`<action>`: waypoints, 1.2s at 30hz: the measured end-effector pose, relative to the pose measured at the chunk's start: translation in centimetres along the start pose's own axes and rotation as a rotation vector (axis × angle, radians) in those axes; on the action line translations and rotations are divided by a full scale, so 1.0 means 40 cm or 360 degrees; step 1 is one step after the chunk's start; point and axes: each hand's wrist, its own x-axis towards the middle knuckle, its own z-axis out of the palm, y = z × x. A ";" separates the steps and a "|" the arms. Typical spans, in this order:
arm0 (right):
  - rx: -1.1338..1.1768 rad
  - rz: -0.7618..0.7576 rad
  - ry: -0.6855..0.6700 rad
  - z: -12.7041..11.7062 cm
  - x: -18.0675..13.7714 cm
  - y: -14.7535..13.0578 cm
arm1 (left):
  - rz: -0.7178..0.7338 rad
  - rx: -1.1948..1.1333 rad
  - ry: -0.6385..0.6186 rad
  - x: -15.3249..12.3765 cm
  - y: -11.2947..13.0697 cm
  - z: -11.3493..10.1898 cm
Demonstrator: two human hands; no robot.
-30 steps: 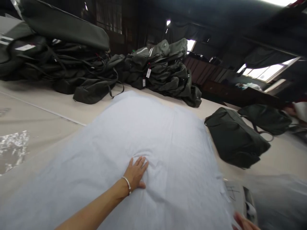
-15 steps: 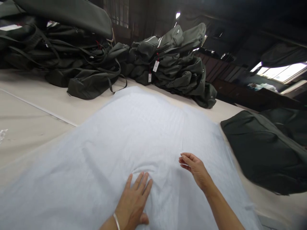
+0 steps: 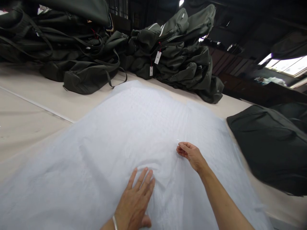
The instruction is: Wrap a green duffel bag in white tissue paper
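Observation:
A large sheet of thin white fabric [image 3: 100, 159] covers the table in front of me, with small wrinkles by my fingertips. My left hand [image 3: 135, 198] lies flat on it with the fingers spread, a pale bracelet around the wrist. Further forward and to the right, my right hand [image 3: 190, 155] is just above the fabric, thumb and fingertips pinched together. A tiny bright sliver shows at those fingertips; it is too small to name.
Dark green bags with straps [image 3: 86, 76] are piled along the back left of the pale table [image 3: 48, 99]. More stacked bags [image 3: 177, 60], some with white tags [image 3: 157, 57], stand at the back. A large dark bag [image 3: 268, 147] lies at the right edge.
My right hand has moved slightly forward and left over the fabric, still pinched. My left hand stays flat in nearly the same place. The view has shifted slightly.

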 end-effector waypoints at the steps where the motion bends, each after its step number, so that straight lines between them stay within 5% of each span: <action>1: 0.0003 0.0001 -0.0007 0.000 0.001 -0.001 | 0.0044 0.0009 0.0054 0.003 -0.003 0.002; 3: 0.0011 0.0000 -0.0020 0.000 0.001 -0.002 | 0.0075 0.0018 0.0032 0.015 -0.006 -0.009; 8: 0.0057 -0.0035 -0.0029 0.005 0.005 0.000 | 0.0000 0.0055 -0.0376 0.050 0.001 -0.075; 18: 0.0079 -0.0060 0.0160 -0.080 -0.022 -0.010 | -0.0054 0.0144 -0.0047 0.052 -0.023 0.034; 36: 0.0085 -0.0012 -0.0019 -0.052 -0.009 0.025 | -0.0139 0.0221 -0.0152 0.057 -0.017 0.021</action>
